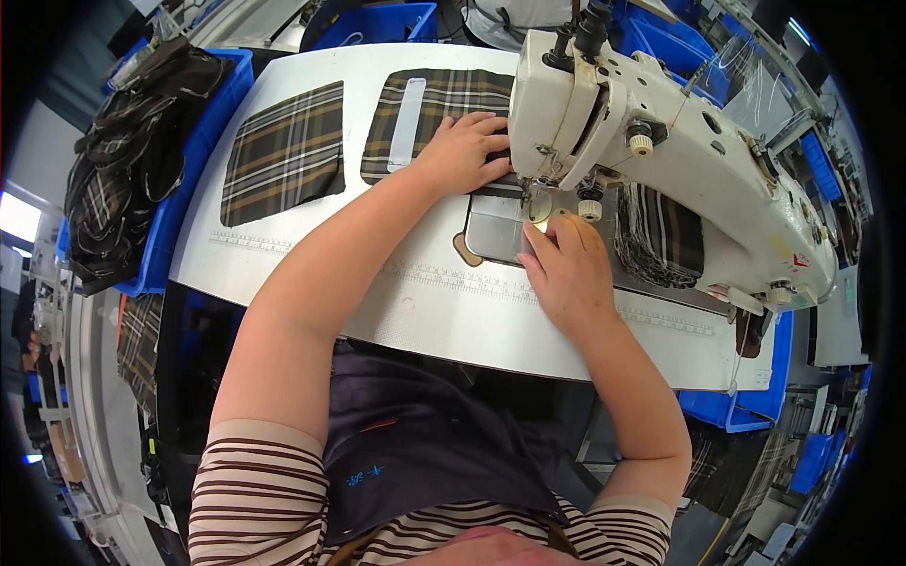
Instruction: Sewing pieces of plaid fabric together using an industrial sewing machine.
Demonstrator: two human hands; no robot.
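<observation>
My left hand (469,154) lies flat, fingers spread, on a brown, black and white plaid fabric piece (436,94). That piece reaches under the head of a white sewing machine (604,104). A pale narrow strip (408,123) lies on it, left of my fingers. My right hand (573,269) rests on the metal plate (495,228), close in front of the presser foot. Its thumb and forefinger are apart, the other fingers bent; I make out nothing between them. A second plaid piece (285,154) lies flat on the left of the white table (425,316).
A blue bin (203,156) heaped with dark plaid pieces (132,151) stands at the left edge. Under the machine arm sits a stack of plaid pieces (659,238). Ruler markings (462,279) run along the table's front. Another blue bin (746,407) hangs low at the right.
</observation>
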